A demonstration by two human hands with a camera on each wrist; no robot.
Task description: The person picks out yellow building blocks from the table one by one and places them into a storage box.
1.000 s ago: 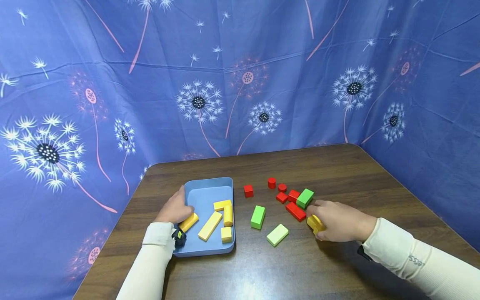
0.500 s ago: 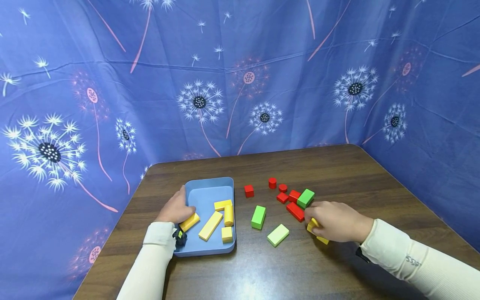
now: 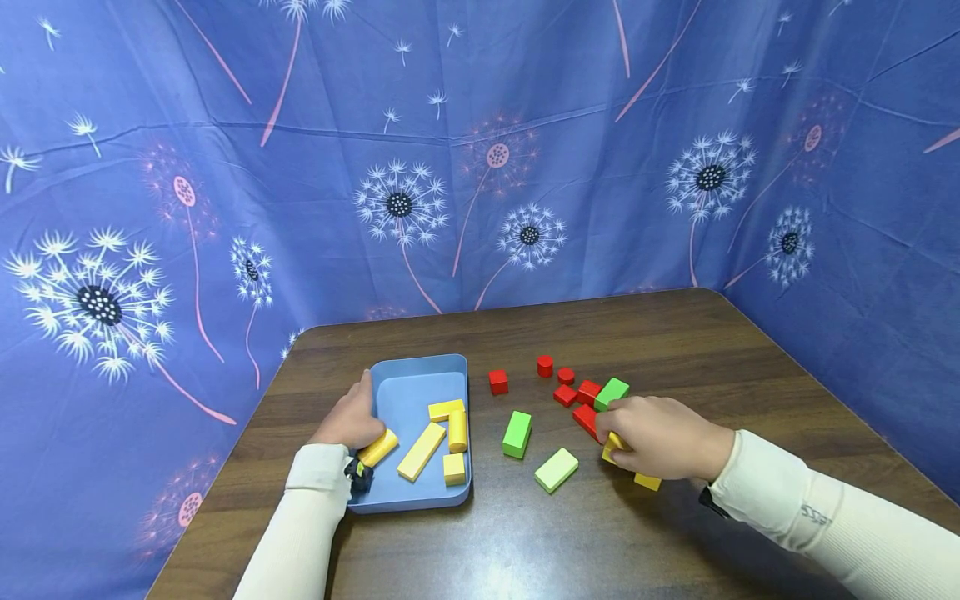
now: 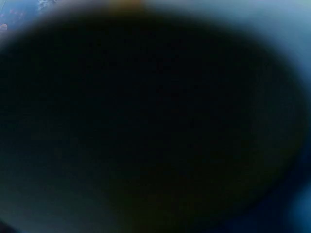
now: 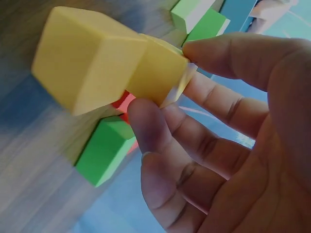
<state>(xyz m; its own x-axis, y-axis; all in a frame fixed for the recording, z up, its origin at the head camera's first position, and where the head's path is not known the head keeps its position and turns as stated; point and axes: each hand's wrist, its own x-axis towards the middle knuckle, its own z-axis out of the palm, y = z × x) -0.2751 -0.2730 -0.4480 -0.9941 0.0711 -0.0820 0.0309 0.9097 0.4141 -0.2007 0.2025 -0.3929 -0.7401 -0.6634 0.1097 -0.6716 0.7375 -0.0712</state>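
Note:
In the head view my left hand (image 3: pixel 348 417) grips the left wall of a blue tray (image 3: pixel 412 505), thumb over the inside and fingers outside. A yellow cylinder (image 3: pixel 379 448) lies in the tray beside that thumb, among several yellow blocks. Over the table at the right, my right hand (image 3: pixel 663 437) pinches a yellow block (image 5: pixel 158 70) between thumb and fingertips. A second yellow block (image 3: pixel 648 482) sits just below that hand, near the wrist; it looms large in the right wrist view. The left wrist view is almost wholly dark and blurred.
A red bar (image 3: pixel 587 422) and a green block (image 3: pixel 612 393) are close to my right fingers. Several small red pieces, such as a red cube (image 3: pixel 498 382), lie farther back. A green block (image 3: pixel 517 434) and a light green block (image 3: pixel 557 470) lie between tray and right hand.
My right hand has shifted slightly left with the yellow block, and a second yellow block now shows apart from it below the hand. My left hand and the tray stay in place.

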